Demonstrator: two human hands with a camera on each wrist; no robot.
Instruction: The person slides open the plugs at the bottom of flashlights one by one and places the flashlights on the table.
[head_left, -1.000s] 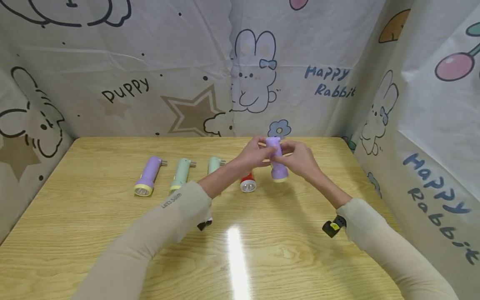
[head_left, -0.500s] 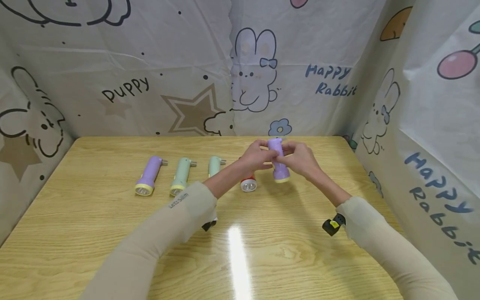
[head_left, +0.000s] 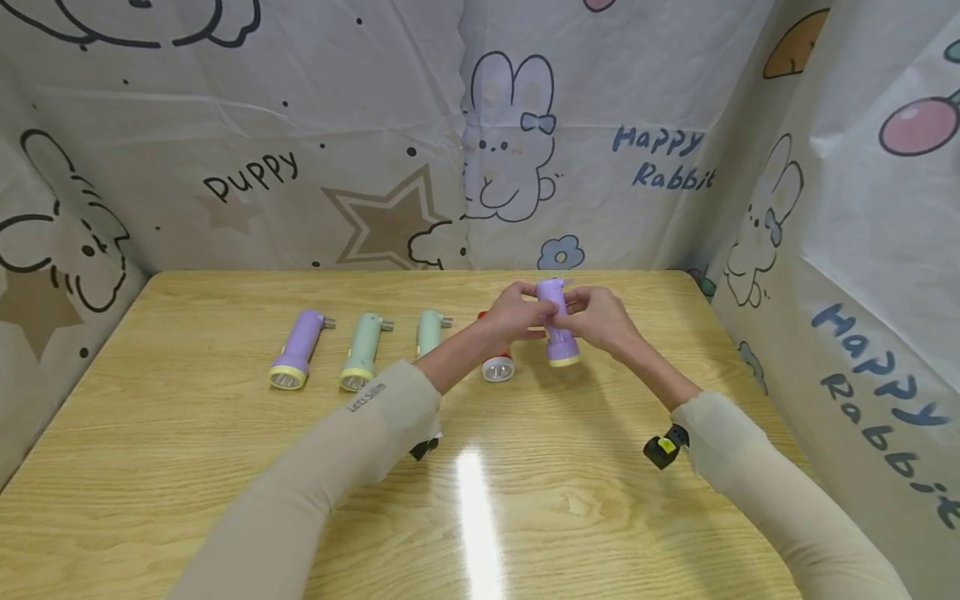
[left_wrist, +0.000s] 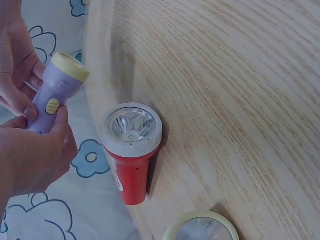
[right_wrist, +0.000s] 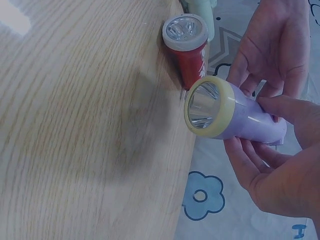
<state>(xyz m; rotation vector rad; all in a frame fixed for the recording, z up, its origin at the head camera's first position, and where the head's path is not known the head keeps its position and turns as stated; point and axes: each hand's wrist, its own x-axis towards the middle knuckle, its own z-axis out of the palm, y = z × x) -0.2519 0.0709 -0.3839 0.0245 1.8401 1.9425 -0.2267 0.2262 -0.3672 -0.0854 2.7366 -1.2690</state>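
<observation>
A purple flashlight [head_left: 561,342] with a pale yellow rim is held above the far part of the table, its lens end down. My left hand [head_left: 517,314] grips it from the left, the thumb lying near the yellow switch [left_wrist: 52,106] in the left wrist view. From the other side my right hand [head_left: 602,317] holds the same body between thumb and fingers. Metal prongs stick out faintly at its top end. Just left of it a red flashlight [head_left: 498,368] with a white rim rests on the table, partly covered by my left hand.
Left of the red one, a row of flashlights lies on the wooden table [head_left: 570,500]: a green one [head_left: 431,329] partly behind my left forearm, another green one [head_left: 362,346], and a purple one [head_left: 300,342]. A printed cloth [head_left: 300,108] hangs along the back and sides.
Both hands and the held purple flashlight have shifted slightly right, and my left forearm has swung right. Over the last half second they have hardly moved. The flashlights on the table stay put.
</observation>
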